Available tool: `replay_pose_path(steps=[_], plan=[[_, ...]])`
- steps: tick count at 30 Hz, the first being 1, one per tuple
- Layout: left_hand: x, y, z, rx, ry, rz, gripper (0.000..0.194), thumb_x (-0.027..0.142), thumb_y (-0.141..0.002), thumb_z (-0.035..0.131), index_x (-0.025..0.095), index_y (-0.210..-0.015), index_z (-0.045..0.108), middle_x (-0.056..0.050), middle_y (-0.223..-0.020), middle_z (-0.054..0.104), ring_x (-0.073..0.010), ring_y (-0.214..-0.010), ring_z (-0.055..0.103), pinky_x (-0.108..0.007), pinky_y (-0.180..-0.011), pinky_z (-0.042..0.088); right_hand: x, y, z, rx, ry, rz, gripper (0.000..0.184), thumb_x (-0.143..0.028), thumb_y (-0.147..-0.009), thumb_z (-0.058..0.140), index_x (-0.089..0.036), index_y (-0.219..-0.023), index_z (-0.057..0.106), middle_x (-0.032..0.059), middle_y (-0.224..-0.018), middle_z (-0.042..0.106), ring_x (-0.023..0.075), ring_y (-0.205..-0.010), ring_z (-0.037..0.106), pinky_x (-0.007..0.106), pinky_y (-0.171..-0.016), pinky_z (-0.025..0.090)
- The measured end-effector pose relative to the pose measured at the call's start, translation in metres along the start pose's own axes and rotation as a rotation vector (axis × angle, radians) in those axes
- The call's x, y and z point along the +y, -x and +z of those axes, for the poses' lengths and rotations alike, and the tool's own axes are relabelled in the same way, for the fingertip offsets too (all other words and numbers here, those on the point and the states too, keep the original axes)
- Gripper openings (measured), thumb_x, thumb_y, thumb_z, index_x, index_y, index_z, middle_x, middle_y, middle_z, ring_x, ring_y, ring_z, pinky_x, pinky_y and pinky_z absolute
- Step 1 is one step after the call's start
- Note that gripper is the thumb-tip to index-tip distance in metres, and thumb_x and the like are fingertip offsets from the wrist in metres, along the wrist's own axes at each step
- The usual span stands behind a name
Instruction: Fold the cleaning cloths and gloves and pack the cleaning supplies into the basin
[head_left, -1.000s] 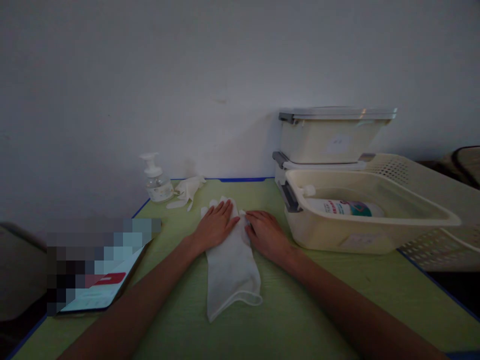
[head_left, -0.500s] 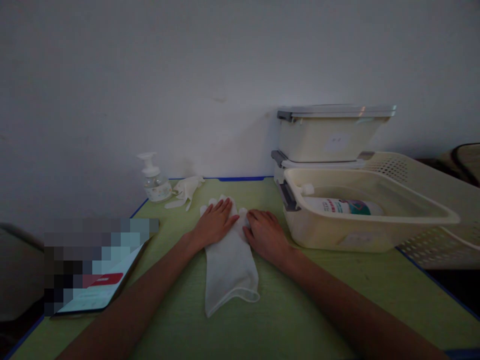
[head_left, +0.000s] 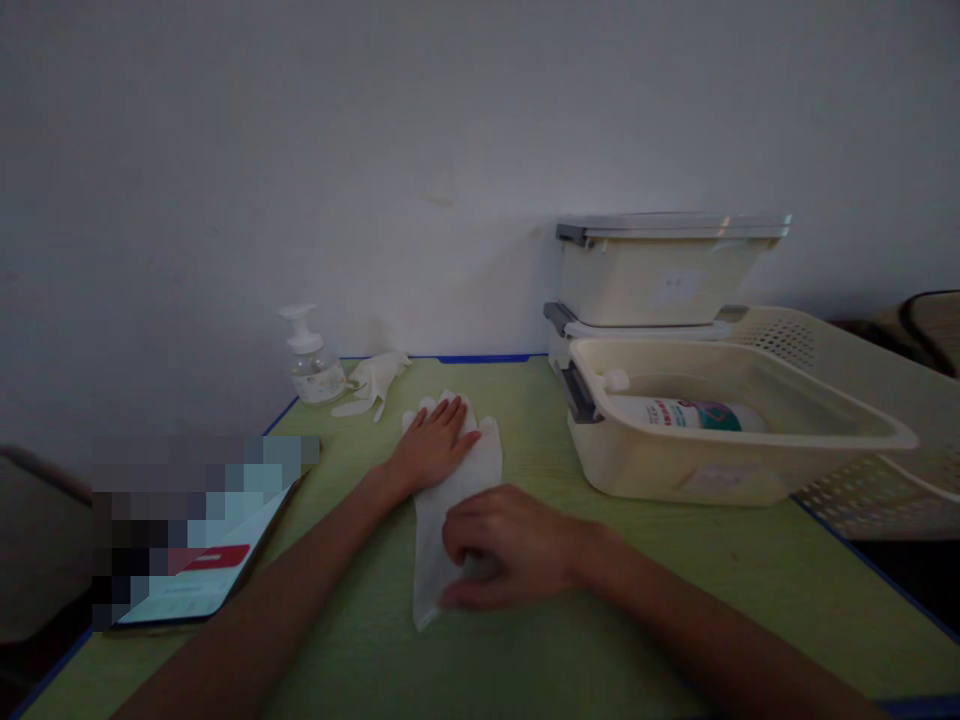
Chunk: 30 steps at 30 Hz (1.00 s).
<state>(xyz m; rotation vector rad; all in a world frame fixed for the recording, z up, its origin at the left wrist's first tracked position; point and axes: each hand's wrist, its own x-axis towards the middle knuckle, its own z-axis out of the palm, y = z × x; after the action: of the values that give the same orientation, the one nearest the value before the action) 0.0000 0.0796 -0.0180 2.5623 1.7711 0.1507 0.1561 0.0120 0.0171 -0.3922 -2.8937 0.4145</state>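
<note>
A white glove (head_left: 442, 503) lies flat on the green tabletop, its fingers pointing to the wall. My left hand (head_left: 433, 442) presses on the finger end of it, palm down with fingers stretched out. Over the cuff end hovers my right hand (head_left: 517, 545), slightly blurred, its fingers curled and the thumb apart from them, with nothing seen between. Part of the cuff is hidden behind that hand. A second white glove (head_left: 379, 380) lies crumpled near the back edge.
A clear pump bottle (head_left: 319, 375) stands beside the crumpled glove. To the left lies a tablet (head_left: 225, 555), partly pixelated. At right, an open bin (head_left: 675, 470) holds a white bottle (head_left: 682, 412); lidded boxes (head_left: 660, 280) and a perforated basket (head_left: 862, 370) sit behind it.
My right hand has come back from the glove's thumb side towards its cuff, with the fingers now curled. My left hand stays on the glove.
</note>
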Motion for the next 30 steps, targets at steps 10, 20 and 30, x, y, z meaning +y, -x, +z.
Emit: replay_pose_path(steps=[10,20,30], plan=[[0.0,0.0,0.0,0.013,0.011,0.004,0.06,0.045,-0.092,0.017,0.008,-0.138,0.025,-0.012,-0.146,0.024,-0.0248,-0.135,0.02,-0.047,-0.107,0.021,-0.011,-0.001,-0.002,-0.157,-0.132,-0.048,0.005,-0.018,-0.071,0.054,-0.015,-0.067,0.055,-0.0011,-0.068,0.06,0.0091,-0.06,0.052,0.019,-0.056,0.037],[-0.001,0.005,-0.007,0.097,-0.015,0.014,0.056,0.043,-0.092,0.022,0.01,-0.136,0.032,-0.013,-0.146,0.024,-0.0254,-0.135,0.021,-0.045,-0.108,0.021,0.001,-0.001,0.006,0.051,-0.418,0.009,0.013,-0.006,-0.071,0.049,-0.01,-0.078,0.06,-0.0014,-0.065,0.052,0.0066,-0.054,0.045,0.017,-0.054,0.039],[0.013,0.054,-0.039,0.348,0.043,0.229,0.028,0.025,-0.087,0.039,0.012,-0.103,0.059,-0.012,-0.118,0.059,-0.0224,-0.108,0.055,-0.038,-0.094,0.043,-0.008,0.02,-0.02,-0.019,-0.173,0.018,0.01,-0.018,-0.07,0.056,-0.018,-0.071,0.047,-0.0019,-0.07,0.051,0.01,-0.062,0.047,0.02,-0.057,0.036]])
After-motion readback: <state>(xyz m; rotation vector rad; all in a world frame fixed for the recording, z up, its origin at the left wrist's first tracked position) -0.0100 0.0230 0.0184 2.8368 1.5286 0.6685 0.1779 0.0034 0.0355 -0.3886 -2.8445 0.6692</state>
